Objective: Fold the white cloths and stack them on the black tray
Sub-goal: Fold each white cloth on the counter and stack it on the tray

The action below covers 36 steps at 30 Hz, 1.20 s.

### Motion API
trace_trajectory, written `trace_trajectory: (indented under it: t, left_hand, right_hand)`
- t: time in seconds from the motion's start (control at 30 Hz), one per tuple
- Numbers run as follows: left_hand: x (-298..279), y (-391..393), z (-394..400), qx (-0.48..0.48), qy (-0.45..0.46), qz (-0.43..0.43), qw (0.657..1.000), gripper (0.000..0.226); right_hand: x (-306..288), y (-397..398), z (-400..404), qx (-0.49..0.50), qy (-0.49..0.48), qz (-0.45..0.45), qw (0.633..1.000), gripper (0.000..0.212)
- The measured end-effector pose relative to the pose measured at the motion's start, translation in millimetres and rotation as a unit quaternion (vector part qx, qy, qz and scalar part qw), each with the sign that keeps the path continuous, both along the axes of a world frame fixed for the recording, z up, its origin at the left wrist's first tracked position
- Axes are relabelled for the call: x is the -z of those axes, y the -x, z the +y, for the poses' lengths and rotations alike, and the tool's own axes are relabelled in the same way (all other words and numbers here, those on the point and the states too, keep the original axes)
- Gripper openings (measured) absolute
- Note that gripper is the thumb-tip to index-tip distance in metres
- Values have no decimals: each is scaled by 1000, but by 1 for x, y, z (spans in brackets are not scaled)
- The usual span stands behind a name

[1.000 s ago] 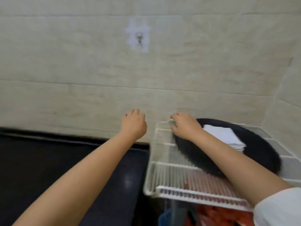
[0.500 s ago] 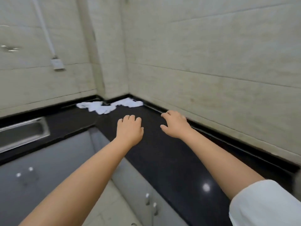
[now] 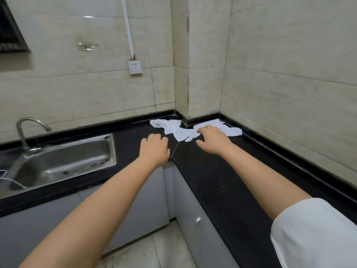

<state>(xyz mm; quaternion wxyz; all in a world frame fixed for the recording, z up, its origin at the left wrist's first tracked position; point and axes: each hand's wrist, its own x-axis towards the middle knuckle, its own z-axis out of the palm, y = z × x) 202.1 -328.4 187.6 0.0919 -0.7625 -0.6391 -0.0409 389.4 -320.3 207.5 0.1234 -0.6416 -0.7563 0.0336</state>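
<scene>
Two bare forearms reach from the bottom of the frame toward the inner corner of an L-shaped countertop [image 3: 222, 176] of glossy black stone, whose polished surface is speckled and split by a thin diagonal seam at the corner. The left hand [image 3: 154, 148] hovers palm down at the centre of the frame, its fingers curled loosely and holding nothing, just short of the cloths. The right hand [image 3: 211, 140] is spread flat with fingers apart, empty as well, its fingertips at the edge of the crumpled white cloths [image 3: 181, 130]; whether it touches the fabric cannot be told. The cloths lie rumpled and unfolded in the far corner, upper centre of the frame, soft and limp, spreading in irregular lobes along the raised black back edge of the counter. The black tray is out of view. A loose white sleeve [image 3: 316, 233] covers the right upper arm at the lower right. At the left a rectangular stainless steel sink [image 3: 63, 161] is set into the counter, its brushed basin dull and marked, with a curved chrome faucet [image 3: 27, 132] behind it. The walls are large beige tiles with a faint marbled grain, and a white socket [image 3: 134, 67] sits under a white cable duct in the upper middle. Pale grey cabinet doors [image 3: 135, 207] stand below the counter.
</scene>
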Motion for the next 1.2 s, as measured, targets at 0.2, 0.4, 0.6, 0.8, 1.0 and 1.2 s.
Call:
trace_trajectory:
  t: [0.2, 0.4, 0.6, 0.8, 1.0, 1.2]
  left_hand:
    - [7, 36, 123, 1, 20, -12, 1000, 37]
    - [53, 69, 256, 38, 73, -5, 997, 38]
    - [108, 70, 388, 147, 127, 22, 981, 35]
    - [172, 30, 462, 233, 187, 0, 954, 37]
    - [230, -11, 491, 255, 217, -68, 940, 34]
    - [256, -26, 510, 266, 227, -63, 935, 29]
  right_hand:
    - [14, 9, 135, 30, 42, 15, 999, 40]
    - [75, 23, 249, 109, 99, 57, 987, 39]
    - [129, 28, 344, 215, 174, 100, 956, 39]
    - [177, 24, 403, 301, 231, 155, 912, 44]
    - [233, 21, 442, 404, 232, 287, 837, 52]
    - [267, 17, 454, 440, 177, 310, 824, 37]
